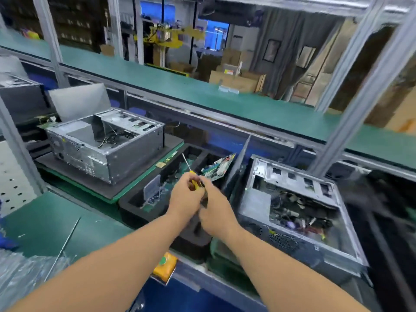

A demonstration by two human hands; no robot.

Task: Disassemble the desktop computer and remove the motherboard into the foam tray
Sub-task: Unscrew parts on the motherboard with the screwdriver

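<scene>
Head view, centre of the frame: my left hand [185, 197] has its fingers curled around the yellow handle of a screwdriver [191, 174], whose thin shaft angles up and to the left above my knuckles. My right hand [213, 210] presses against the left one; its fingers are bent in toward the same handle, but whether they grip it I cannot tell, since the left hand hides them.

Both hands hover over a black foam tray [135, 206] with several compartments. A motherboard [219, 167] stands tilted in the tray's far compartment, just above and right of my hands, its upper corner leaning against a grey divider. Other green boards lie in the nearer compartments, blurred.

To the right of the tray, in the lower right of the frame, sits an open desktop case [299, 242] with tangled cables and parts still inside. In the left middle, a second open case [105, 143], mostly emptied apart from some loose wires, rests on a black foam slab.

Everything stands on a green workbench [45, 226]. A yellow object with a green dot [165, 266] sits at its near edge, between my forearms.
</scene>
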